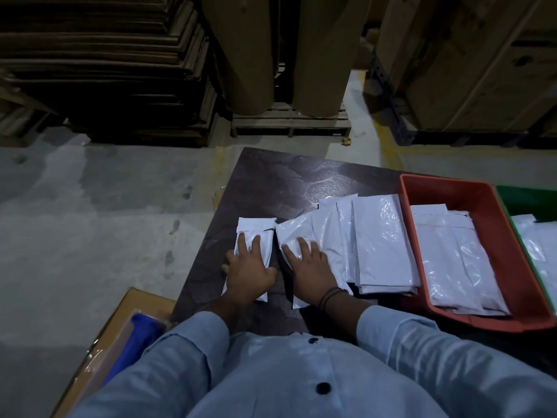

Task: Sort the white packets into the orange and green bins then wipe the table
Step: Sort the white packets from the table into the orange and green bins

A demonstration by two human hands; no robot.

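Note:
Several white packets (382, 236) lie fanned out on the dark table (286, 182). My left hand (248, 267) presses flat, fingers apart, on a small white packet (256, 227) at the left of the spread. My right hand (310, 267) rests flat on the neighbouring white packet (294, 233), fingers spread. To the right stands the orange bin (405, 194) with a few white packets (452, 260) inside. Beyond it the green bin (524, 200) shows at the frame's right edge, also holding white packets (539, 248).
A cardboard box (126, 309) with a blue cloth (135, 336) sits at the table's near left corner. Concrete floor lies to the left. Behind the table stand stacked boards, brown paper rolls (247, 55) on a pallet and large cartons (470, 61).

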